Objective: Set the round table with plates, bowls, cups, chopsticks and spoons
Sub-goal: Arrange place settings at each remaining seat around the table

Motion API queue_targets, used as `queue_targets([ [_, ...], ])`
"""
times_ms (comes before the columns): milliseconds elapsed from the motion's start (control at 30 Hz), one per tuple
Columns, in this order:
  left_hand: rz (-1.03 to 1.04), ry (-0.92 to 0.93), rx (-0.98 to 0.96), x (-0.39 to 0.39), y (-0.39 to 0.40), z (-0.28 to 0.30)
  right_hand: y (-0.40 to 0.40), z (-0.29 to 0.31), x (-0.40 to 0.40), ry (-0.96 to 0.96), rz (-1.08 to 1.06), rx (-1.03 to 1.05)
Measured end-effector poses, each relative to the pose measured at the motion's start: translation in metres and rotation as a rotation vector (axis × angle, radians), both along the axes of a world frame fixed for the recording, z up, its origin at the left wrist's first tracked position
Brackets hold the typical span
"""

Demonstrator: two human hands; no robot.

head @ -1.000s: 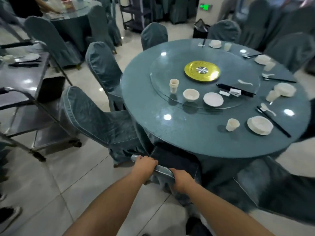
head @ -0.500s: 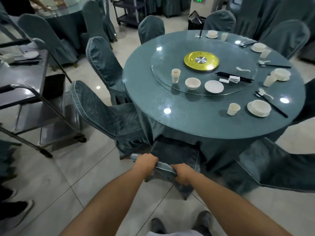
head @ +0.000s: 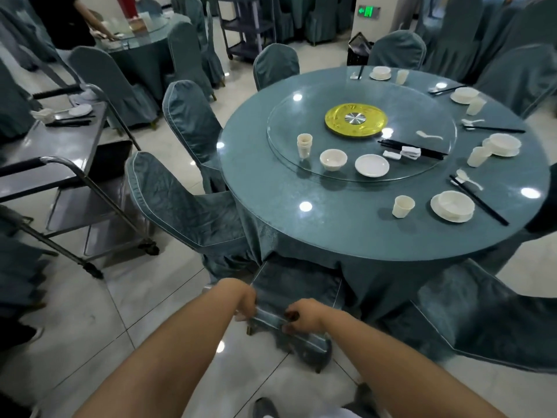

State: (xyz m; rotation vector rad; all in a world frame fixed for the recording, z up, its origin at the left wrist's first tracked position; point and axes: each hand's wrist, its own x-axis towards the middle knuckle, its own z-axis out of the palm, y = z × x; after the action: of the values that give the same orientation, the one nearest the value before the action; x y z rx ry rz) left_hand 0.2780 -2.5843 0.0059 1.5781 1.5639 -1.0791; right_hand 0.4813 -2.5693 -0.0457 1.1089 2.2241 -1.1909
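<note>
Head view: left hand (head: 244, 300) and right hand (head: 304, 316) both have fingers curled over the top rail of the near chair (head: 294, 300), probably to shift it at the counter (head: 346, 233). Spare cup stack (head: 303, 145), empty bowl (head: 333, 159) and empty plate (head: 371, 165) wait on the glass turntable (head: 301, 116); right and far places already hold bowl-on-plate sets, near-left unset.

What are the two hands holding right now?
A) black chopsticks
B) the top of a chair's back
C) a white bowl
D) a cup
B: the left hand and the right hand both grip the top of the covered chair tucked under the round table; the bowls, cups and chopsticks all lie untouched on the table.
</note>
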Motion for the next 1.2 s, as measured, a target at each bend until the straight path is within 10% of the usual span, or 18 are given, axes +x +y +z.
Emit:
queue_targets([
  [567, 0.283, -0.279, 0.452, 0.202, 0.163, 0.005, 0.204, 0.025, 0.212, 0.039, -0.313, 0.197],
  [1200, 0.463, -0.368, 0.569, 0.183, 0.411, -0.023, 0.443, 0.030, 0.192, -0.036, -0.533, 0.236],
])
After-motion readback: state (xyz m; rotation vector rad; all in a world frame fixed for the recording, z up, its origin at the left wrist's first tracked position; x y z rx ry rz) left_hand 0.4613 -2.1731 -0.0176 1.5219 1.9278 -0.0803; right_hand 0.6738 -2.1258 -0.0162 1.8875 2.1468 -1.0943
